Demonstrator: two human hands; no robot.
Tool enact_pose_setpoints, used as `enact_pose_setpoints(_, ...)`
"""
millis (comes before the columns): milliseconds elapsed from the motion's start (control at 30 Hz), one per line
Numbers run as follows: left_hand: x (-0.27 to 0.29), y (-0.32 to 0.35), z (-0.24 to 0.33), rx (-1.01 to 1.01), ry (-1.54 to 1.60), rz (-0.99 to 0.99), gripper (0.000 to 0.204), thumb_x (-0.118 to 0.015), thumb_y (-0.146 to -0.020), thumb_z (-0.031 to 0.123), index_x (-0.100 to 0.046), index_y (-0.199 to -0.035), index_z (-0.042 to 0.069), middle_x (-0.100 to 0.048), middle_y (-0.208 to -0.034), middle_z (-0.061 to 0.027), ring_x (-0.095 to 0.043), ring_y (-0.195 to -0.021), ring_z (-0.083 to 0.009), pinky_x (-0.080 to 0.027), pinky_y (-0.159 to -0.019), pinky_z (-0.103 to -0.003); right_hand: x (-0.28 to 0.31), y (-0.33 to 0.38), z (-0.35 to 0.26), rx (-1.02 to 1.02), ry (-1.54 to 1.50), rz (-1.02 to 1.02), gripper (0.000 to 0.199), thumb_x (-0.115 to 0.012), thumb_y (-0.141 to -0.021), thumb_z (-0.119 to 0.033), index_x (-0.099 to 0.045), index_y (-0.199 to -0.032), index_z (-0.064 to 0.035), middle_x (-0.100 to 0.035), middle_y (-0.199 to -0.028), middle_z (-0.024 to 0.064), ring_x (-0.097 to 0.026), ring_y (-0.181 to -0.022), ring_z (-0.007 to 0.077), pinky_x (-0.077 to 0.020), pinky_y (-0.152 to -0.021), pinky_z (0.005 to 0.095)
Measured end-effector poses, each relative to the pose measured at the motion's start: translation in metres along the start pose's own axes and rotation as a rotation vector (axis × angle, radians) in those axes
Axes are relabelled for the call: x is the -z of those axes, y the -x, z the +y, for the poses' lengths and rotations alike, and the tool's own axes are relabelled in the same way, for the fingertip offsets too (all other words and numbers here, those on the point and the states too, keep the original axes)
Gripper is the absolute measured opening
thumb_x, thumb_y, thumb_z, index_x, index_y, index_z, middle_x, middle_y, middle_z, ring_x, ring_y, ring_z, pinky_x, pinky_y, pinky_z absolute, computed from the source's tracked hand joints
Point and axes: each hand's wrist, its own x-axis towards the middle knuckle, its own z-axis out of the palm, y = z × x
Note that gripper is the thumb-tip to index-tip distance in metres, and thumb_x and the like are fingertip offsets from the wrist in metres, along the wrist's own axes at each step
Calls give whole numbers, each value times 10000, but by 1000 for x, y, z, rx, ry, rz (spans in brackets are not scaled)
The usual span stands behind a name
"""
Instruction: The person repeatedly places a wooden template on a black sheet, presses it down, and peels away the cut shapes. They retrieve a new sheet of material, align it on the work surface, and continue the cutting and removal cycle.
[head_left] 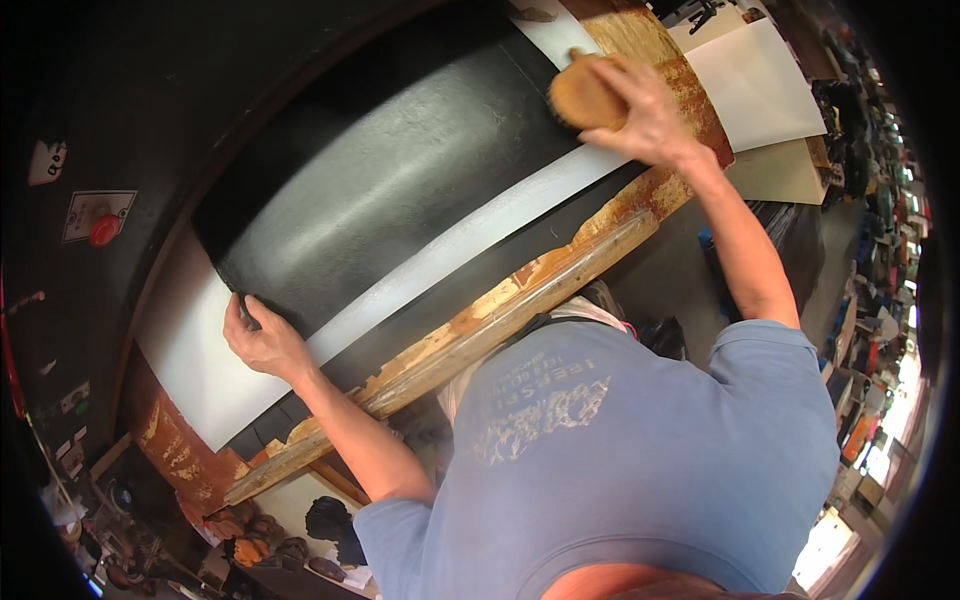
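A large black sheet (400, 190) lies over a white sheet (190, 350) on a worn workbench. My left hand (262, 340) pinches the black sheet's near-left corner, fingers curled on its edge. My right hand (645, 110) is stretched out to the far right end and grips a round wooden brush (583, 97), pressed down on the black sheet's edge where it meets the white strip (480, 235). My forearms and blue shirt fill the lower part of the view.
A paint-crusted wooden rail (500, 310) runs along the bench's front edge. White and tan boards (755, 90) lie stacked at the right. A dark machine wall with a red button (104, 230) stands at the left. Cluttered shelves line the far right, and small objects lie low at the left.
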Motion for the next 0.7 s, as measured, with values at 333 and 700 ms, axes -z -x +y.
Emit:
enact_pose_setpoints(333,1,-9,-2,78,-62,-37,335,-673,-1010,263,-740,-1251,40,-700,-1186,-125,-662,-982,-267,-541,-879,-391,-11,8,-42,-479,-372,14,537,-804,-912,-335,-706,-1306,17,-694,-1272,234,-642,-1215,403,-522,-1034,460)
enact_pose_setpoints(700,-8,-29,-24,-137,-244,-17,345,-688,-1023,317,-765,-1201,31,-690,-999,-161,-673,-848,-284,-548,-786,-430,-33,-22,-60,-718,-436,-89,453,-655,-976,-407,-670,-936,44,-685,-797,286,-679,-874,490,-527,-833,529)
